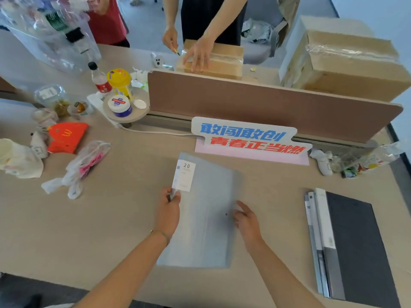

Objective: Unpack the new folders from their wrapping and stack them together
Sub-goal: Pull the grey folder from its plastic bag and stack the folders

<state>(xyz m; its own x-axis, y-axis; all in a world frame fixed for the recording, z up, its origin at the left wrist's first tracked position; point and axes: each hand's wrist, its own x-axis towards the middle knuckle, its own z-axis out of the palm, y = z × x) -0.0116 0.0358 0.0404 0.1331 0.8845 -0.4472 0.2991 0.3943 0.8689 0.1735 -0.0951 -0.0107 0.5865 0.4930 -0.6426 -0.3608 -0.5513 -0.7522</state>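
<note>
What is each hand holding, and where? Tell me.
Left hand pinches the grey folder at its left edge, below the white label. Right hand rests on it.

Folder (206, 210) lies flat on table (124, 218), centre front. Folder stack (347, 245) to its right, well apart. Sign (249, 138) behind folder, against divider (266, 103). Plastic bags (77, 167) to the left.
</note>
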